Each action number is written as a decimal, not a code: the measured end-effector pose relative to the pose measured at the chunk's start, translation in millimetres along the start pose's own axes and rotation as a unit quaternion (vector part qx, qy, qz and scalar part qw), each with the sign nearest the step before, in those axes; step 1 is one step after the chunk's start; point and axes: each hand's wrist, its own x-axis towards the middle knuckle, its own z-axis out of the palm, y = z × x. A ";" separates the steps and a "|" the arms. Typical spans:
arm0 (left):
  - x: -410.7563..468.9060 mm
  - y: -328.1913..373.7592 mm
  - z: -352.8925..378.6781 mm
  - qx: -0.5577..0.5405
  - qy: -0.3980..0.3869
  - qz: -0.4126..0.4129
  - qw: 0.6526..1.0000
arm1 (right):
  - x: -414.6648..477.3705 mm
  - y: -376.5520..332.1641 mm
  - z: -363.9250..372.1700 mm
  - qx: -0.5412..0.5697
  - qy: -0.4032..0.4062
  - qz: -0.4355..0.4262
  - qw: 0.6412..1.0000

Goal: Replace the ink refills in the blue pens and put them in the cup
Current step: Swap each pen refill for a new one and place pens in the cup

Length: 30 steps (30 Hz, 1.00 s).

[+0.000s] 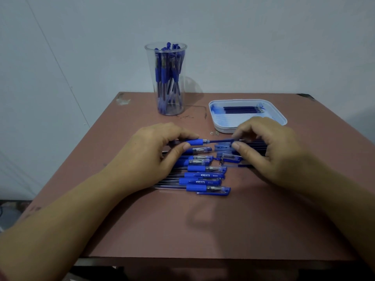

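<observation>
Gripping blue pen (194, 142): left hand (150, 151) | right hand (269, 151) pinches protruding dark refill (221, 141)

I log cup (166, 82) at rear of table (223, 230), left of centre, standing pens (168, 74) in it. Tray (282, 118) right of cup, apart; refills (241, 109) lie in its far half. Row of pens (205, 176) on table centre, before cup. Left hand (154, 151) over row's left end; right hand (269, 151) right of row, before tray. Held pen (194, 142) between hands, at row's far side.
</observation>
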 end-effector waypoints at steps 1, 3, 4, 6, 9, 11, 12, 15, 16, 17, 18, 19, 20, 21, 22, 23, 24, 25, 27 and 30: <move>-0.2 0.6 0.1 0.000 -0.002 0.002 1.000 | 0.8 -0.6 1.2 -0.005 -0.001 -0.008 1.000; -0.1 1.2 0.5 0.005 -0.011 0.010 1.000 | 2.5 -0.6 5.0 -0.014 -0.011 -0.029 0.999; -0.1 1.3 0.6 0.007 -0.014 0.014 1.000 | 2.7 -0.1 7.0 -0.017 -0.020 -0.039 0.999; 0.2 1.1 0.6 0.007 -0.014 0.013 1.000 | 2.4 1.1 8.4 -0.019 -0.041 -0.049 0.998; 0.0 0.8 1.0 0.004 -0.003 0.009 1.000 | 1.3 3.8 4.2 -0.007 -0.044 -0.032 0.999; 0.1 1.0 1.4 0.003 0.002 0.009 1.000 | 2.6 3.8 1.7 -0.004 -0.026 -0.029 0.999; 0.1 1.3 1.7 0.001 0.002 0.010 1.000 | 3.4 2.9 2.4 -0.001 -0.020 -0.032 0.999; 0.6 2.1 1.9 0.002 -0.003 0.013 1.000 | 4.6 -0.2 7.3 0.018 -0.026 -0.030 0.999; 0.8 2.2 1.8 0.002 -0.003 0.011 1.000 | 4.3 -0.4 7.7 0.021 -0.027 -0.025 0.999; 0.8 2.0 1.5 0.001 -0.002 0.008 1.000 | 4.1 0.4 7.4 0.020 -0.026 -0.017 0.999; 0.8 1.7 1.3 0.000 -0.001 0.004 1.000 | 4.0 1.6 6.1 0.016 -0.024 -0.005 1.000; 0.6 1.3 1.1 -0.001 0.001 0.001 1.000 | 3.9 2.7 5.3 0.007 -0.026 0.005 1.000; 0.5 0.7 1.1 0.000 0.004 0.000 1.000 | 4.0 3.7 5.2 -0.003 -0.033 0.012 0.999; 0.3 0.2 1.2 0.000 0.005 -0.001 1.000 | 3.9 4.1 6.1 -0.012 -0.042 0.016 0.999; 0.3 -0.2 1.4 0.002 0.006 -0.001 1.000 | 4.1 4.2 7.6 -0.015 -0.054 0.019 0.998; 0.5 -0.6 1.5 0.003 0.006 -0.002 1.000 | 4.7 3.9 9.0 -0.017 -0.064 0.020 0.998; 0.5 -0.8 1.6 0.003 0.006 -0.002 1.000 | 5.4 3.9 10.0 -0.020 -0.070 0.020 0.997; 0.6 -1.2 1.9 0.003 0.006 -0.003 1.000 | 6.1 4.2 10.7 -0.023 -0.074 0.020 0.997; 0.4 -1.6 2.3 0.001 0.006 -0.005 1.000 | 7.0 4.6 11.3 -0.027 -0.080 0.022 0.996; 0.5 -1.6 2.4 -0.001 0.005 -0.009 1.000 | 7.5 4.3 12.4 -0.032 -0.094 0.021 0.995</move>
